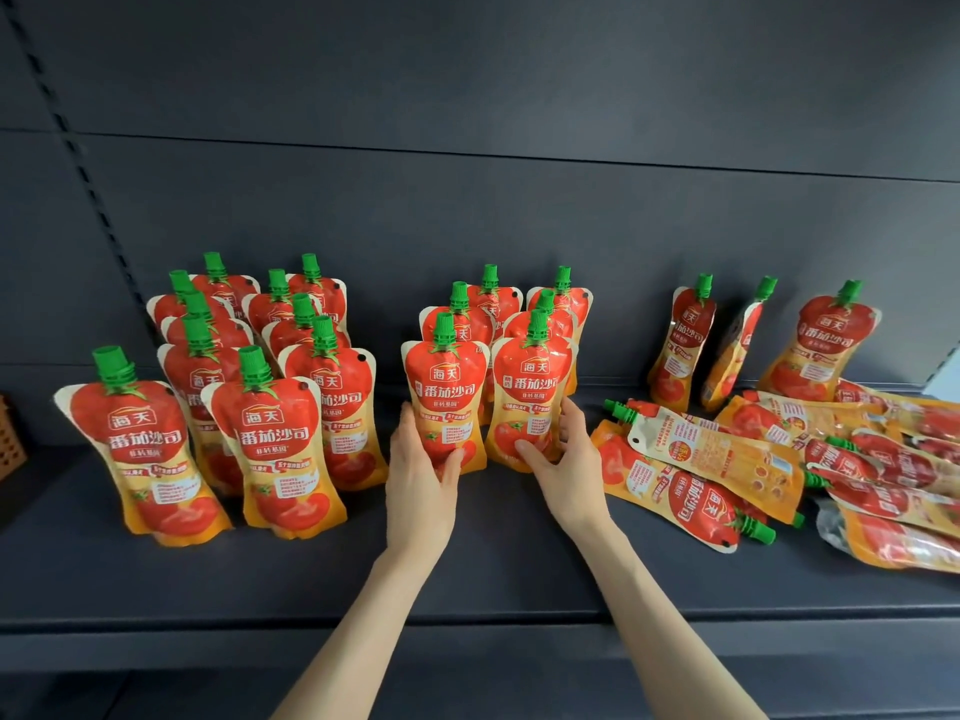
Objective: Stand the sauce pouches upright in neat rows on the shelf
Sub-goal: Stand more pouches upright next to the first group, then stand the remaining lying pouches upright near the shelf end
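Observation:
Red and orange tomato sauce pouches with green caps stand on a dark grey shelf (467, 574). My left hand (423, 472) grips the lower part of an upright front pouch (445, 392). My right hand (563, 459) grips the lower part of the upright pouch beside it (532, 387). Several more pouches stand in two rows behind these two. On the left, a larger group (260, 407) stands in rows. Three pouches (748, 345) lean against the back wall at the right. A heap of pouches (779, 459) lies flat at the right.
The shelf's dark back panel (519, 174) rises behind the pouches, with a slotted upright (88, 184) at the left. A brown perforated object (10, 439) shows at the far left edge. The shelf's front lip (208, 631) runs across below my forearms.

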`<state>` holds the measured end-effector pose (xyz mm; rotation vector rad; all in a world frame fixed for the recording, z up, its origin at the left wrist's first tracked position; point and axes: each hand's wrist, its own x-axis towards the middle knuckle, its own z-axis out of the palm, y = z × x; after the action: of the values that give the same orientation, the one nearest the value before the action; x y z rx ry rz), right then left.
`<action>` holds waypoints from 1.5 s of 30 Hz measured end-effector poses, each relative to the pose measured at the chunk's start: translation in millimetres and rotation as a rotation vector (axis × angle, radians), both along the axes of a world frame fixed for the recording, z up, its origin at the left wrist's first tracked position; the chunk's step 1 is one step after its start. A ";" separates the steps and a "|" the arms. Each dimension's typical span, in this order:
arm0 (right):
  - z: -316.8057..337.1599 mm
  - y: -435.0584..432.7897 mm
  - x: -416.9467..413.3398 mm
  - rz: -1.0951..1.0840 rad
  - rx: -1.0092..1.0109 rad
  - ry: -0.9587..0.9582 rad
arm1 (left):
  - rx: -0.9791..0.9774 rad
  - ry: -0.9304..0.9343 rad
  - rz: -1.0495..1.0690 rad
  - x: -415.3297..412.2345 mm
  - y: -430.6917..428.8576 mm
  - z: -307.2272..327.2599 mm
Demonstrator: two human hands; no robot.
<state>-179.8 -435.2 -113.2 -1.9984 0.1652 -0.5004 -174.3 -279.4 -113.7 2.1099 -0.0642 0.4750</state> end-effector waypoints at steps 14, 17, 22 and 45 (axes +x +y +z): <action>30.6 -81.5 -64.0 -0.177 -0.180 -0.059 | 0.038 -0.239 -0.199 -42.0 -45.5 14.3; 39.6 -122.5 -71.5 -0.240 -0.202 -0.058 | 0.004 -0.218 -0.294 -39.8 -85.4 26.6; 50.5 -199.9 -68.8 -0.250 -0.265 -0.042 | 0.012 -0.200 -0.389 -25.7 -168.0 32.9; 82.9 -337.2 76.7 0.153 -0.001 -0.092 | -0.531 0.288 -0.569 99.7 -293.6 86.2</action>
<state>-103.1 -772.4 -30.3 -1.9663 -0.0448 -0.4931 -74.6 -573.0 -27.5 1.5239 -0.3245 -0.1474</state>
